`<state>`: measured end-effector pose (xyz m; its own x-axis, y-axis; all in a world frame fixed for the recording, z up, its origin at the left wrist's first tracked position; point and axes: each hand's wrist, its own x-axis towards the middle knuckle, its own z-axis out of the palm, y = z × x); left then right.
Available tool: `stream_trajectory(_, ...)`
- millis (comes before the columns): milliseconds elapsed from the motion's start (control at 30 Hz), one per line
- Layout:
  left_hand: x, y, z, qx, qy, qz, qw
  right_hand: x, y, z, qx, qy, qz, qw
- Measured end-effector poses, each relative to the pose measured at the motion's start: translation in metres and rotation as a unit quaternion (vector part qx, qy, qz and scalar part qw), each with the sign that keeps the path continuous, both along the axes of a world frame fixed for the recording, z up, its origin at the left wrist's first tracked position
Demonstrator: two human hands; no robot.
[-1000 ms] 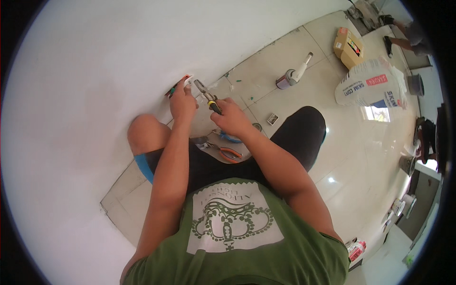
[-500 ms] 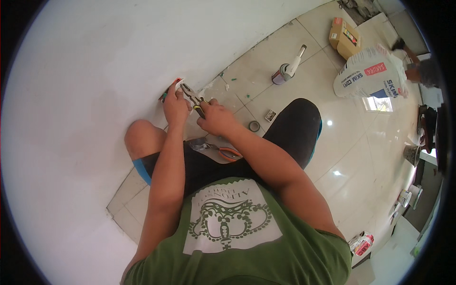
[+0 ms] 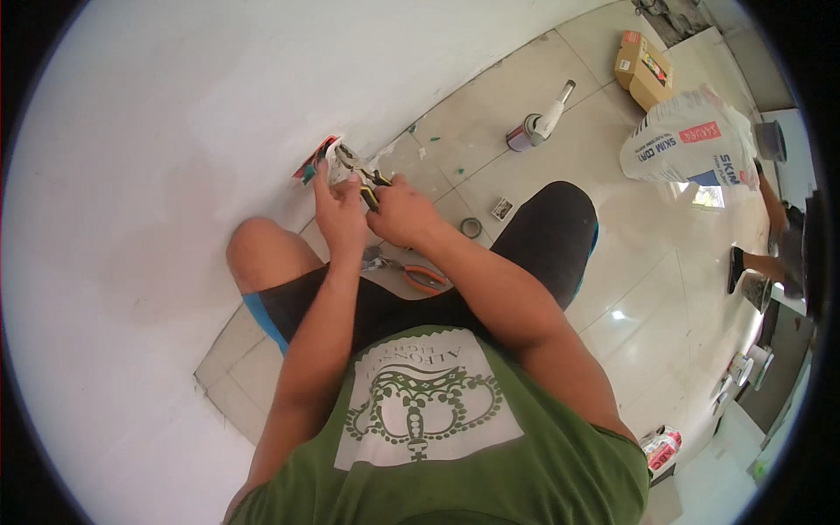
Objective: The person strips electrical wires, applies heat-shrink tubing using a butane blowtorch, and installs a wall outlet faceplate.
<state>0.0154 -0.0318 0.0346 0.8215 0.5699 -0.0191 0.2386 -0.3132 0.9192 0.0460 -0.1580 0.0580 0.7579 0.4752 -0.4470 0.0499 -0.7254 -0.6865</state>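
My right hand (image 3: 408, 215) grips a pair of pliers (image 3: 371, 199) with black and yellow handles. The handles stand a little apart, and the metal jaws point at an orange wall box (image 3: 330, 143) set low in the white wall. My left hand (image 3: 341, 214) reaches up to the box with its fingers closed at the opening; what they pinch is too small to make out. Something white and something green show at the box, partly hidden by my fingers. Between my legs lies a second pair of pliers (image 3: 423, 278) with orange and grey handles.
Near my right knee are a roll of tape (image 3: 471, 228) and a small box (image 3: 501, 208). Farther off stand a can with a torch head (image 3: 525, 134), a cardboard carton (image 3: 645, 72) and a large white sack (image 3: 691, 140). Another person's leg (image 3: 759, 265) is at the far right.
The pliers' handles have spread apart. My left hand has shifted slightly right and down, uncovering more of the wall box. The other person at the right has moved nearer the lower right.
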Motion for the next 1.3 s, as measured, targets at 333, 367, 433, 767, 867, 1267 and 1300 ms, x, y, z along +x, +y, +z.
stream_trajectory(333, 0.045, 0.003, -0.01, -0.602, 0.097, -0.016, 0.793, -0.009, 0.003, -0.003, -0.045, -0.148, -0.013, 0.988)
stream_trajectory(367, 0.047, 0.006, -0.012, -0.604, 0.09, -0.012, 0.791, -0.008, 0.005, 0.0, -0.046, -0.151, -0.005, 0.987)
stream_trajectory(433, 0.05, 0.013, -0.015, -0.55, 0.036, 0.034, 0.834, -0.006, 0.005, 0.009, -0.076, -0.106, 0.015, 0.991)
stream_trajectory(767, 0.05, 0.021, -0.023, -0.67, -0.047, 0.033, 0.74, 0.011, -0.014, -0.018, 0.235, 0.389, -0.13, 0.881)
stream_trajectory(867, 0.049, 0.019, -0.022, -0.672, -0.035, 0.026, 0.739, -0.008, -0.003, -0.006, -0.005, -0.132, -0.02, 0.991)
stream_trajectory(1267, 0.05, 0.016, -0.022, -0.632, -0.028, 0.074, 0.771, -0.042, -0.049, 0.031, 0.086, -0.055, -0.118, 0.988)
stream_trajectory(1300, 0.049, 0.019, -0.026, -0.609, -0.021, 0.103, 0.786, -0.039, -0.044, 0.03, 0.089, -0.061, -0.128, 0.986)
